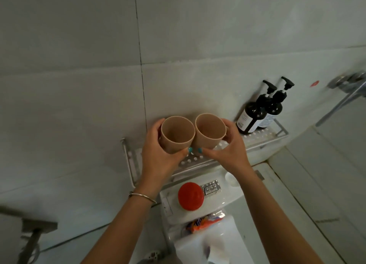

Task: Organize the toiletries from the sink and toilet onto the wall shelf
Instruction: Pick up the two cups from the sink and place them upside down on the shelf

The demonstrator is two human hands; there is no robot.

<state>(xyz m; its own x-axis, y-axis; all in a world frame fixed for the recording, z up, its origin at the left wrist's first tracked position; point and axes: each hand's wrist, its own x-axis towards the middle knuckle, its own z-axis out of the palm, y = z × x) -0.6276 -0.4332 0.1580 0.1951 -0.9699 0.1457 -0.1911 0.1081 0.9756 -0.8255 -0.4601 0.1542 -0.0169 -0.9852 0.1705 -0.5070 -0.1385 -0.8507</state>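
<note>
At centre frame the left hand [158, 154] grasps the left cup [176, 134], fingers curled round it, and the right hand [230, 147] grasps the right cup [210, 131] the same way. The cups touch side by side, upright, over the shelf [263, 135]. Two bottles [257, 113] stand at the shelf's right end. Below, a red lid [190, 196] sits on the toilet tank [223, 196].

We reach both forearms up and forward side by side. Our left hand [158, 154] and right hand [230, 147] each curl their fingers in a grip, thumbs nearly meeting between them.
</note>
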